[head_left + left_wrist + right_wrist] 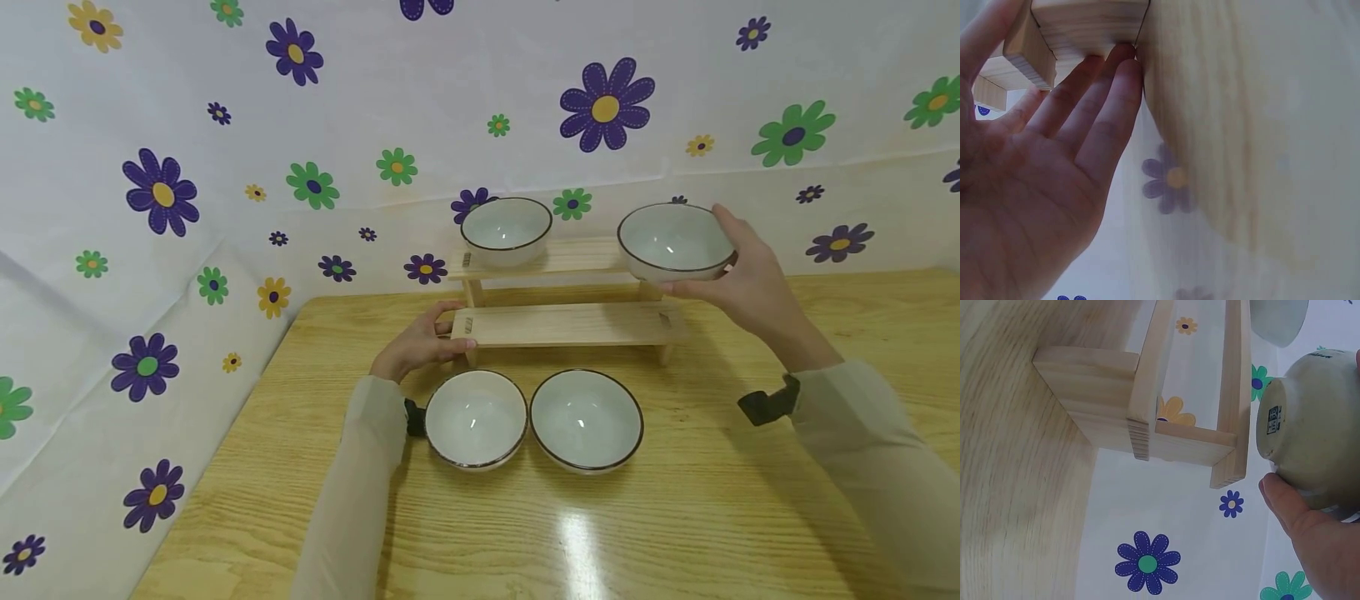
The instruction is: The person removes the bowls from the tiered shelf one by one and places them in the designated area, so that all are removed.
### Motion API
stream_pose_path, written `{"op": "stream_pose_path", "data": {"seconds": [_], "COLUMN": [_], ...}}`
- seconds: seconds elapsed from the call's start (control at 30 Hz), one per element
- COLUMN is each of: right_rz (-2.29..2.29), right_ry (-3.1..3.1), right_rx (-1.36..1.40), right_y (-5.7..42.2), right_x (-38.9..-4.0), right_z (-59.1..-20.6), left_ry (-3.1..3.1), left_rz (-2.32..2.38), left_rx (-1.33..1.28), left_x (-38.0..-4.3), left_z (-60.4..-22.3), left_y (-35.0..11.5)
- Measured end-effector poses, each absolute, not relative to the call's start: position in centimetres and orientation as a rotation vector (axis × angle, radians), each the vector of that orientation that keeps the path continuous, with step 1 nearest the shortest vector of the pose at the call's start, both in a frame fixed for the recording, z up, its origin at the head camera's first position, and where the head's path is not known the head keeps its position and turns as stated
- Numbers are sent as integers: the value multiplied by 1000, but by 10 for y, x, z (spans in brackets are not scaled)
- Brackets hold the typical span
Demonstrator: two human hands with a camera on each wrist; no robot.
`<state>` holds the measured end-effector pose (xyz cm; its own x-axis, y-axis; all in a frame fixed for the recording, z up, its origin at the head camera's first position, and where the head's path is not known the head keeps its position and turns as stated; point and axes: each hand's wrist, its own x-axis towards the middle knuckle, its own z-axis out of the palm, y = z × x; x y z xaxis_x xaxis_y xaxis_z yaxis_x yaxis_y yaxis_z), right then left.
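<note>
A two-tier wooden shelf (pixel 570 325) stands on the table. My left hand (pixel 423 340) grips its left end at the lower tier, thumb at the front and the other fingers round the back; the left wrist view shows those fingers (pixel 1110 119) against the wood. With thumb and fingers my right hand (pixel 753 279) holds a white dark-rimmed bowl (pixel 675 242) by its right side, at the upper tier's right end. In the right wrist view the bowl's stamped base (pixel 1272 419) is a little apart from the upper board. A similar bowl (pixel 506 233) sits on the upper tier's left end.
Two more white bowls, a left one (pixel 476 421) and a right one (pixel 587 421), stand side by side on the wooden table (pixel 480 533) in front of the shelf. Behind the table hangs a white cloth (pixel 450 100) with printed flowers.
</note>
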<state>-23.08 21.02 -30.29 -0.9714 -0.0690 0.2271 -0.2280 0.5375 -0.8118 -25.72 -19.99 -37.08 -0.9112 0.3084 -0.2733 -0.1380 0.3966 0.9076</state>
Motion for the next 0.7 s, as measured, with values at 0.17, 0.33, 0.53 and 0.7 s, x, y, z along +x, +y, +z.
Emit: {"op": "stream_pose_path", "data": {"seconds": [0.17, 0.33, 0.53, 0.7], "right_rz": [1413, 1430, 1413, 1377], "right_ry": [-2602, -2586, -2594, -2592], "right_rx": [273, 298, 293, 311], "right_y": [212, 215, 218, 219], "right_x": [-224, -219, -212, -208], "right_z": [-305, -309, -309, -311], "left_ry": [2265, 2265, 2268, 2267], "left_rz": [1518, 1511, 1503, 1504], "left_rx": [145, 145, 147, 147], "left_x": [-257, -256, -257, -258], "left_z": [-370, -370, -371, -372], "left_y": [-199, -199, -199, -199]}}
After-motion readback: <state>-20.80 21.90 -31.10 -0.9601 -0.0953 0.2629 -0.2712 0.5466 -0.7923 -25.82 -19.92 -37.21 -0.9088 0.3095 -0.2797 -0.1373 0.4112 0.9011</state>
